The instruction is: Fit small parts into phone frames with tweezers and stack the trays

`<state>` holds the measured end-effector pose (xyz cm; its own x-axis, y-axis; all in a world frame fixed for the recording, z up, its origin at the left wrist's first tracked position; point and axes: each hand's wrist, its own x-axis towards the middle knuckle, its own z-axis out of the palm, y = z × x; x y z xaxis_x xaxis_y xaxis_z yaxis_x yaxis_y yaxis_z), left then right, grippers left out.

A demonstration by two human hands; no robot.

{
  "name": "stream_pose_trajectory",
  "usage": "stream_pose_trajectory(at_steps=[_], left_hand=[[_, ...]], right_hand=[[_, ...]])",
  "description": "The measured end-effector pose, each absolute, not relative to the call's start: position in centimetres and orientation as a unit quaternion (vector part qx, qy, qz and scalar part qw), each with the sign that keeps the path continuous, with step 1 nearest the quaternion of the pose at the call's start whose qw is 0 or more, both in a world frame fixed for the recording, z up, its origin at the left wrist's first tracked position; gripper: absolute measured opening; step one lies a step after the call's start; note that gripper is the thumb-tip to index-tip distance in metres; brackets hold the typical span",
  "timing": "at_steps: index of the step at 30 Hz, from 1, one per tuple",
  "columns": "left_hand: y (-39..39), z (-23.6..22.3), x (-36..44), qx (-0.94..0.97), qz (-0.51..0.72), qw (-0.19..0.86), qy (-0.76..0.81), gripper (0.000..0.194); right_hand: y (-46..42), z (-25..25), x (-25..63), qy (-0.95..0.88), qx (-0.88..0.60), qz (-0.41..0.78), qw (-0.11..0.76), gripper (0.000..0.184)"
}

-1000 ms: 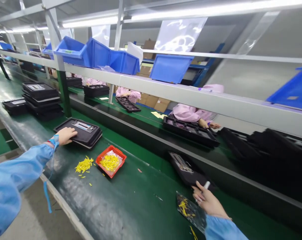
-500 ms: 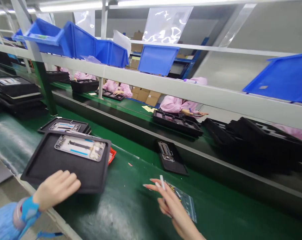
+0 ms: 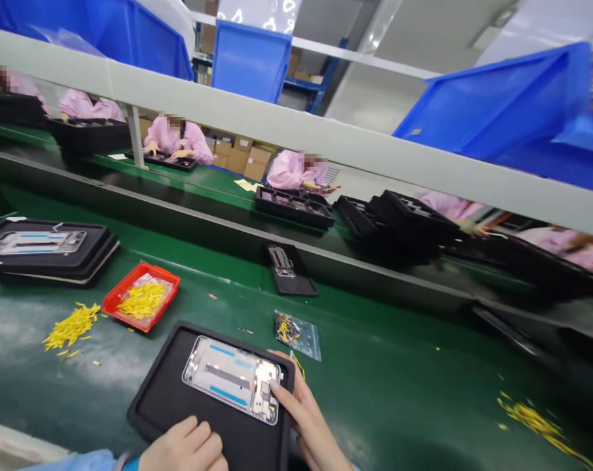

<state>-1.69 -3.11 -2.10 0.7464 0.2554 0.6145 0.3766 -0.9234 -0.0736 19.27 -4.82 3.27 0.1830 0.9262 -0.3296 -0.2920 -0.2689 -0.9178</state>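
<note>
A black foam tray (image 3: 179, 386) lies in front of me, tilted slightly. In its recess sits a silver phone mid-frame (image 3: 228, 376) with blue strips and a circuit board. My left hand (image 3: 186, 448) is at the near edge of the tray, fingers curled over it; its thumb is hidden. My right hand (image 3: 309, 418) grips the right rim, thumb on the board end of the phone frame, other fingers behind the rim. The tip of a white stick-like tool shows by those fingers. Just beyond is a zip bag (image 3: 296, 333) with small yellow and dark pieces.
Left stands a stack of black trays (image 3: 51, 252), beside a red bin (image 3: 142, 297) and a pile of yellow pieces (image 3: 73, 327). Another tray (image 3: 289, 269) lies by the rail, and yellow strips (image 3: 537, 418) lie right. People in pink work across the line. Blue bins (image 3: 250, 62) stand overhead.
My left hand has taken a tray off the left stack and brought it right, in front of me. My right hand has come from near the zip bag onto the tray's right rim. The view has swung right.
</note>
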Motion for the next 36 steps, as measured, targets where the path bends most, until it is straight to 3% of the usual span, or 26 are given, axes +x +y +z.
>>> stream_pose_trajectory(at_steps=[4, 8, 11, 15, 19, 27, 33, 36], left_hand=[[-3.7, -3.8, -2.0, -0.95, -0.25, -0.008, -0.189, 0.01], [-2.2, -2.4, -3.6, -0.943, -0.159, -0.101, -0.275, 0.08], [-0.6, -0.3, -3.9, -0.926, -0.056, -0.205, -0.311, 0.099], [1.3, 2.2, -2.9, -0.889, 0.006, -0.32, -0.328, 0.091], [2.2, 3.1, -2.0, -0.872, 0.017, -0.346, -0.346, 0.076], [1.8, 2.5, -2.9, -0.889, 0.013, -0.341, -0.305, 0.065], [1.3, 3.3, -3.6, -0.878, 0.047, -0.354, -0.317, 0.076], [1.2, 3.2, -4.8, -0.879, 0.019, -0.352, -0.322, 0.08]], right_hand=[[-6.8, 1.6, 20.3, -0.234, -0.591, 0.601, 0.484, 0.053], [-7.8, 0.5, 20.6, -0.223, -0.608, 0.592, 0.48, 0.055], [-7.9, 0.3, 20.4, -0.225, -0.613, 0.592, 0.472, 0.053], [-7.5, 0.5, 20.2, -0.227, -0.609, 0.61, 0.454, 0.048], [-6.7, 0.1, 20.6, -0.298, -0.648, 0.577, 0.399, 0.047], [-2.6, 0.7, 21.7, -0.576, -0.718, 0.165, 0.354, 0.035], [3.6, 0.7, 20.8, -0.671, -0.712, 0.136, 0.158, 0.012], [4.9, 0.3, 20.6, -0.682, -0.709, 0.137, 0.121, 0.007]])
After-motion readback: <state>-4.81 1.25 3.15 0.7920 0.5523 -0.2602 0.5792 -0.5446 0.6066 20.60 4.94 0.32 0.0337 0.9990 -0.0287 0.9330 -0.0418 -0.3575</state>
